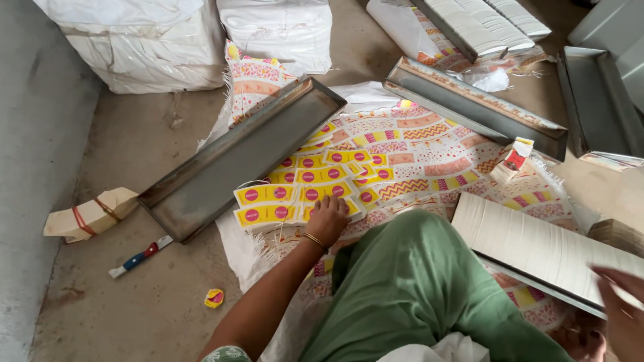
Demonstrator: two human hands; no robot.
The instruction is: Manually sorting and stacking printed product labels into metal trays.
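Covering the concrete floor [141,154], a patterned woven mat [443,161] carries yellow packets [295,194] with pink circles beside a long grey metal tray [241,157]. Left hand [327,218] presses them, fingers curled; right hand [620,315] blurred, grip unclear, near white paper stack [537,245].

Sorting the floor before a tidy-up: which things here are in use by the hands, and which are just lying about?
In use:
left hand on the yellow labels
right hand at the white paper stack

Lying about:
long metal tray
small knife
banded paper bundle
white sacks
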